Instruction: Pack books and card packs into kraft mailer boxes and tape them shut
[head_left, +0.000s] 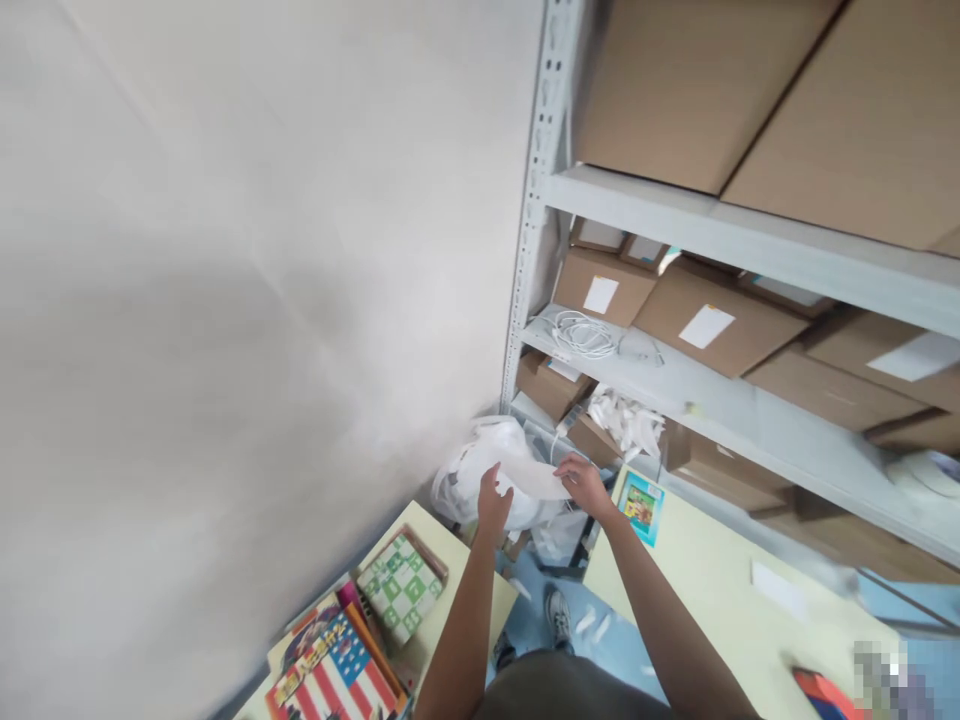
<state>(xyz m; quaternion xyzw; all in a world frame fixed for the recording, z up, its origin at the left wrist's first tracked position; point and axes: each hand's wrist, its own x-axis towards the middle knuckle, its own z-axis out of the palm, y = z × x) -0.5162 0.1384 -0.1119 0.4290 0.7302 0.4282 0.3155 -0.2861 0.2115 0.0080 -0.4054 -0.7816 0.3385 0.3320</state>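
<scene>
My right hand [586, 484] pinches one end of a thin white sheet [534, 478], which may be paper or film. The sheet stretches leftward from those fingers. Close to its other end is my left hand [495, 500], with thumb and index finger apart and nothing visible between them. Below and behind both hands lies a bulging white plastic bag [457, 480] in the corner by the wall. A small blue picture card or packet [641, 508] rests on the pale table, right of my right hand.
A metal shelf rack [534, 200] holds cardboard boxes [604, 285], a coiled white cable [581, 335] and crumpled white paper [628, 420]. On the left table lie a green checkered packet [403, 585] and a flag-patterned box [341, 670]. White scraps [592, 622] litter the blue floor.
</scene>
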